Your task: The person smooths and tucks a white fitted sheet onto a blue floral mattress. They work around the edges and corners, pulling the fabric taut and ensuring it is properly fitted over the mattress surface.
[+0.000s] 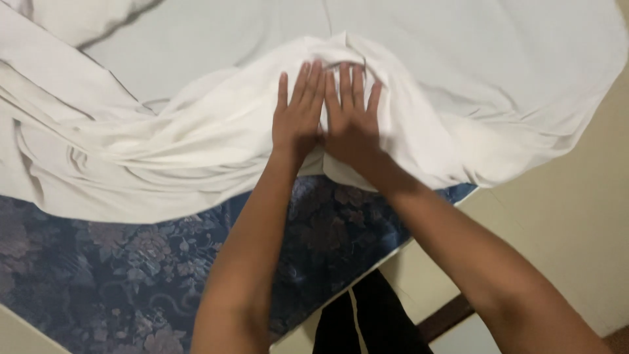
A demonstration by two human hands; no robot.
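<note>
Here, the left hand (298,118) and right hand (350,118), both flat with fingers spread, press side by side on the bunched white sheet (196,144), pinning it to the floral mattress (131,282) at its near edge.

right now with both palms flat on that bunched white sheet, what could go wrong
1. The white sheet lies in thick folds around the left hand and right hand; pressing may set creases rather than smooth them.
2. Its edge stops short, leaving the blue floral mattress bare; a push could slide it further off.
3. The hands sit close together, so the outer folds go unreached.
</note>
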